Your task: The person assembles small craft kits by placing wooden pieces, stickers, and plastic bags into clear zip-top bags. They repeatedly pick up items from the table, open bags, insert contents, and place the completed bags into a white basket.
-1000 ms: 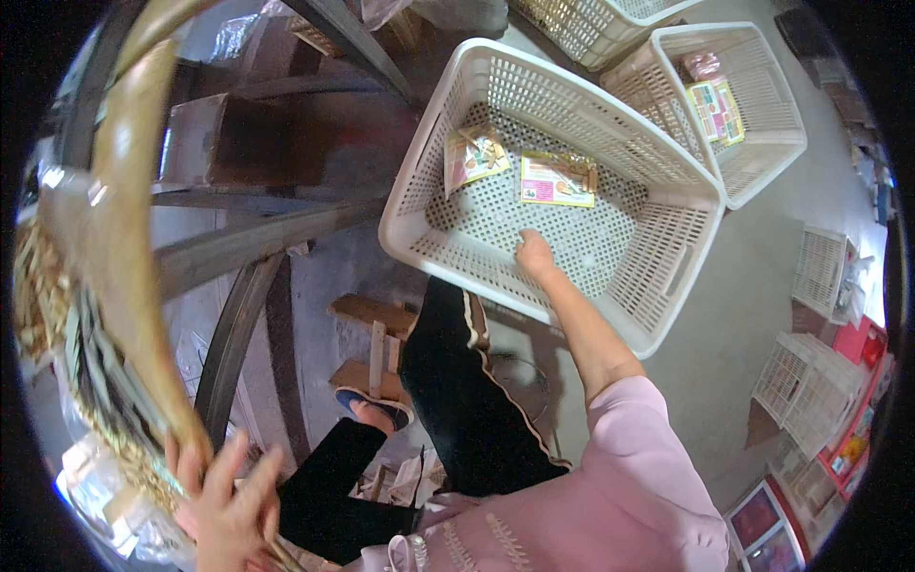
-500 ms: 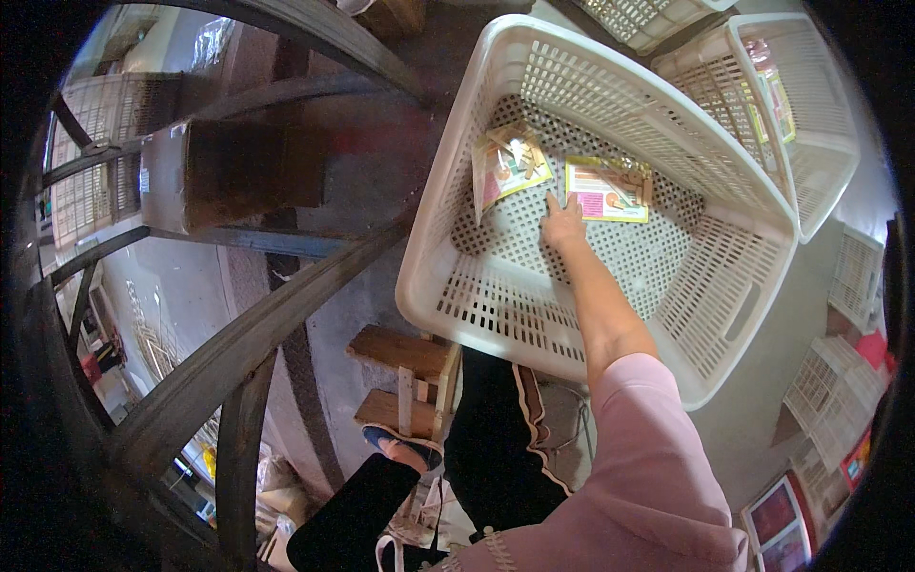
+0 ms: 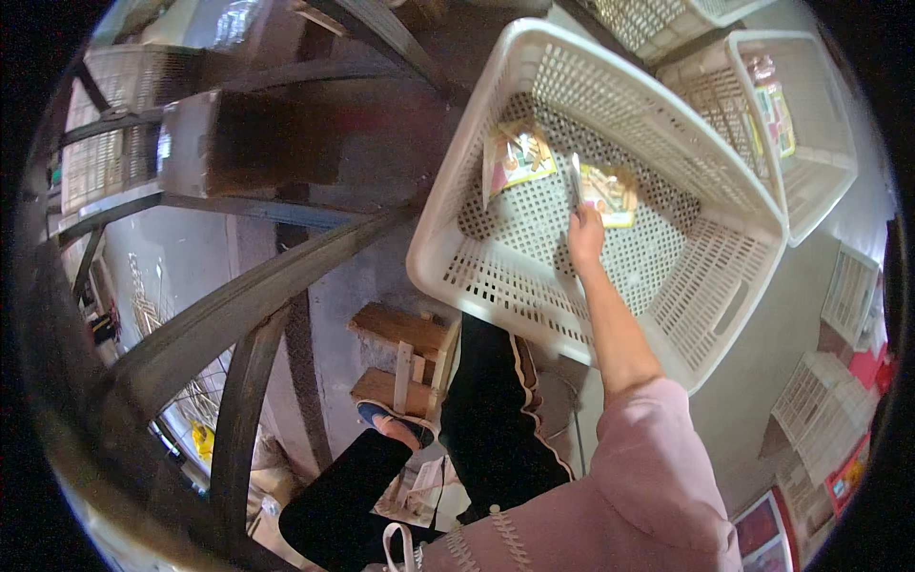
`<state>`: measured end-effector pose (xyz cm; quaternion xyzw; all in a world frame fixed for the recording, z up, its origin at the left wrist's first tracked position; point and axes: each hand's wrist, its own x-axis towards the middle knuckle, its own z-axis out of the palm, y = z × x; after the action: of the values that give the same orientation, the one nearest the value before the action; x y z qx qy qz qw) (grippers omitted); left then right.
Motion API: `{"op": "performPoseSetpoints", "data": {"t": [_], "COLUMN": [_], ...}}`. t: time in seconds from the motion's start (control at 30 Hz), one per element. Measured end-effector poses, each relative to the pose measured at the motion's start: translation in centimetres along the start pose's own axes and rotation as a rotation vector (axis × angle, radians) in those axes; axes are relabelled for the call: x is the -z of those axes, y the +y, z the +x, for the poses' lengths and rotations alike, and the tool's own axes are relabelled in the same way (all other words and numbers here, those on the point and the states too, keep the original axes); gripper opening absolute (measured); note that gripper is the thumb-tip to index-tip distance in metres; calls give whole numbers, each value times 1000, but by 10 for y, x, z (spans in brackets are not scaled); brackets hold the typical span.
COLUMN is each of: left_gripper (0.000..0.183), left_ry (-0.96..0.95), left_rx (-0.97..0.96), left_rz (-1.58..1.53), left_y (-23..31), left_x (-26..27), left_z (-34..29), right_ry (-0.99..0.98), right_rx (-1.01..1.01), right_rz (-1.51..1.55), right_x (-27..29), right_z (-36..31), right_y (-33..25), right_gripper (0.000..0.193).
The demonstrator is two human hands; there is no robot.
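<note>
My right hand (image 3: 585,236) reaches down into a large white plastic basket (image 3: 658,357). Its thumb and fingers are closed on the near left edge of a clear packet (image 3: 610,194) with a yellow-edged printed card and light wooden pieces inside. The packet is tilted up, so part of it shows as a thin pale edge. Left of it, a similar packet (image 3: 522,160) leans at the basket's left side, apart from my hand. My left hand is out of view.
Another white basket (image 3: 822,181) with packets (image 3: 774,119) in it stands at the right. Dark metal bars (image 3: 257,276) cross the left side, near a brown cardboard box (image 3: 191,143). My foot (image 3: 396,419) rests on a wooden step (image 3: 396,326).
My right hand has closed on the right packet, which was lying flat on the basket floor. That packet now tilts, its left edge raised. The whole view has shifted slightly.
</note>
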<state>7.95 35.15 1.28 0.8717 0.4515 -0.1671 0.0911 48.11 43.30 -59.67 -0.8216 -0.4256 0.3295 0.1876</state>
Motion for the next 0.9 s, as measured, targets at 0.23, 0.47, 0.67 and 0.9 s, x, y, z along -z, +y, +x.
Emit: {"op": "performPoseSetpoints", "data": {"t": [0.23, 0.47, 0.67, 0.9], "left_gripper": [29, 64, 120, 109], "left_ry": [213, 457, 441, 607], "left_rx": [-22, 209, -212, -135], "left_rz": [-5, -1484, -3125, -2905], "left_y": [18, 104, 126, 175], "left_x": [7, -14, -118, -136], "left_z": [-4, -31, -116, -168], "right_ry": [106, -156, -542, -527], "right_rx": [211, 1316, 1681, 1714], "right_rz": [542, 510, 284, 69], "right_x": [134, 304, 329, 334], "right_z": [-137, -383, -479, -505], "right_y": [-103, -242, -200, -176], "right_gripper": [21, 27, 29, 31]}}
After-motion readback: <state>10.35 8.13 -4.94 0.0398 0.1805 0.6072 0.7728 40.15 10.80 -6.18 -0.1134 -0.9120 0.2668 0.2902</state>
